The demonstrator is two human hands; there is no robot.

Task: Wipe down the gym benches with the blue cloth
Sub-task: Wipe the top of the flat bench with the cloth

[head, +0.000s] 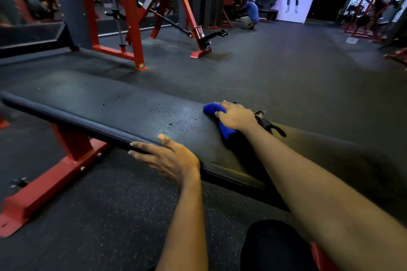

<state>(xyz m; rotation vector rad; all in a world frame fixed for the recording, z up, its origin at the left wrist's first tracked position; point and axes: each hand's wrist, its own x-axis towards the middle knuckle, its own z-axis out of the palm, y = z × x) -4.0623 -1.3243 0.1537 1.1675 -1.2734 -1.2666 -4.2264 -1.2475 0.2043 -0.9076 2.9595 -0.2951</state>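
We find the right hand (236,116) curled over the wadded blue cloth (212,109), pressing it onto the long black padded bench (110,112) near its middle. The left hand (167,156) lies with fingers nearly straight along the pad's near edge, thumb on top, holding nothing. Scattered wet droplets (176,119) sit just left of the cloth, not yet wiped; in our judgement so small a wad could skip or merely smear them, and the far left end could go untreated.
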